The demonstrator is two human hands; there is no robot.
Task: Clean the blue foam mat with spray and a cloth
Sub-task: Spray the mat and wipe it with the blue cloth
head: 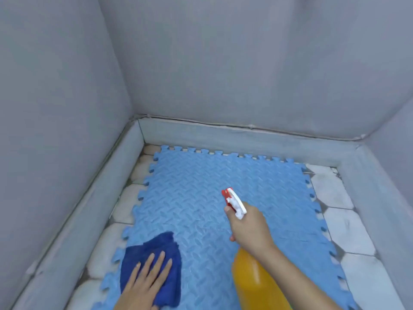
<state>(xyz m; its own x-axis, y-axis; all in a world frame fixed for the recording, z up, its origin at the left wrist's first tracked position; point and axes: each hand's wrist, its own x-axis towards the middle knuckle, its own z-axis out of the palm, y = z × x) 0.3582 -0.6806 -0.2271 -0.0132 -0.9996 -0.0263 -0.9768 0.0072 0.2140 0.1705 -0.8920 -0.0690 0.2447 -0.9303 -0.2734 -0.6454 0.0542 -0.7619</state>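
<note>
The light blue foam mat (201, 193) with jigsaw edges lies flat on the tiled floor, filling most of the corner. A dark blue cloth (154, 247) rests on its near left part. My left hand (146, 278) lies flat on the cloth, fingers spread, pressing it down. My right hand (248, 229) grips the neck of an orange spray bottle (254, 278). Its white and red trigger head (233, 201) points away from me over the middle of the mat.
Grey walls (223, 63) close the corner at the left, back and right, with a raised grey skirting (234, 137) at their base. White floor tiles (344, 227) show along the mat's right and left sides.
</note>
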